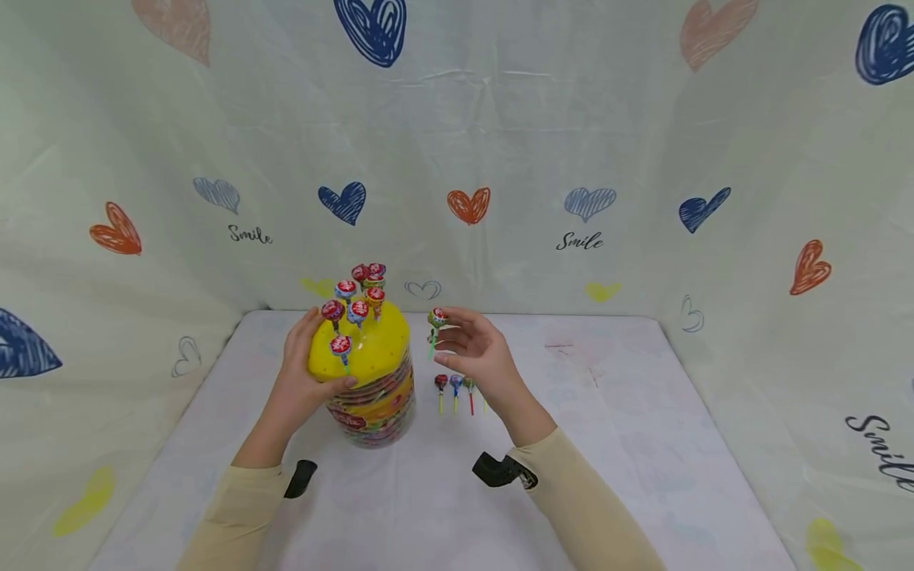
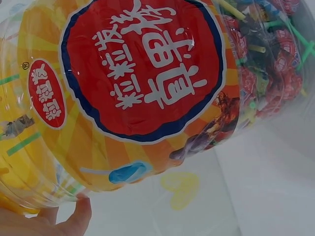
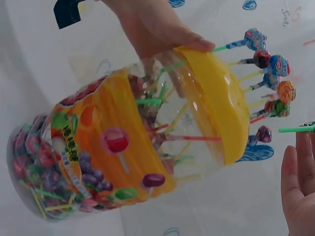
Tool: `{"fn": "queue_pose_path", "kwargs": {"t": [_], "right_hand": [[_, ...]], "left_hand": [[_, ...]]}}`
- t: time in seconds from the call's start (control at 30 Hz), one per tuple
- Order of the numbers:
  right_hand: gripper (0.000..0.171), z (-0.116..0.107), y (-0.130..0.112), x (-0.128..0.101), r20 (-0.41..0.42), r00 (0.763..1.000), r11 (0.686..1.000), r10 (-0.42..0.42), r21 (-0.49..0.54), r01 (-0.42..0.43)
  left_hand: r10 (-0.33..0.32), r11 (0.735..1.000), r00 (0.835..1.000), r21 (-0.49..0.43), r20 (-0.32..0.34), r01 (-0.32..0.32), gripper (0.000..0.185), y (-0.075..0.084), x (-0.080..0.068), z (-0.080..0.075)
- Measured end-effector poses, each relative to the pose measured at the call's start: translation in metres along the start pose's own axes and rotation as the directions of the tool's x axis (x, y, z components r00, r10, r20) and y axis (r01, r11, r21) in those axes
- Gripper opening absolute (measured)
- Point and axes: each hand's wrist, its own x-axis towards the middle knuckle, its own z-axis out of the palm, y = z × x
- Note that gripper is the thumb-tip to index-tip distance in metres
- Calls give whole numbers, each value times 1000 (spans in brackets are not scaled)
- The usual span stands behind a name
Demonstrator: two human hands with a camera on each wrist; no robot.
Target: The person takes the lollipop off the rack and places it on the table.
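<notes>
A clear plastic jar [image 1: 378, 412] of wrapped lollipops stands on the table, with a yellow lid [image 1: 389, 337] from which several lollipops [image 1: 359, 311] stick up by their sticks. My left hand [image 1: 300, 373] grips the jar at its lid, thumb on the near side. In the left wrist view the jar's orange and red label [image 2: 147, 73] fills most of the picture. Right of the lid, my right hand [image 1: 481, 353] pinches a lollipop [image 1: 437, 319] with a green wrapper, its green stick [image 3: 295, 130] pointing down. That stick is apart from the lid.
Several loose lollipops [image 1: 441, 382] lie in a row on the white table [image 1: 607, 444], right of the jar and partly behind my right hand. A pale backdrop [image 1: 514, 143] printed with hearts rises behind and beside the table.
</notes>
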Motion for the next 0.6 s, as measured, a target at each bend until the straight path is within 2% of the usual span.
{"fn": "queue_pose_path", "kwargs": {"t": [0.33, 0.6], "right_hand": [[50, -36, 9, -18, -58, 998, 999, 25, 22, -24], [45, -67, 19, -36, -95, 994, 998, 54, -16, -56]], "left_hand": [[1, 1000, 1000, 17, -10, -1, 99, 1, -1, 1], [7, 1000, 1000, 20, -2, -7, 99, 3, -1, 1]]}}
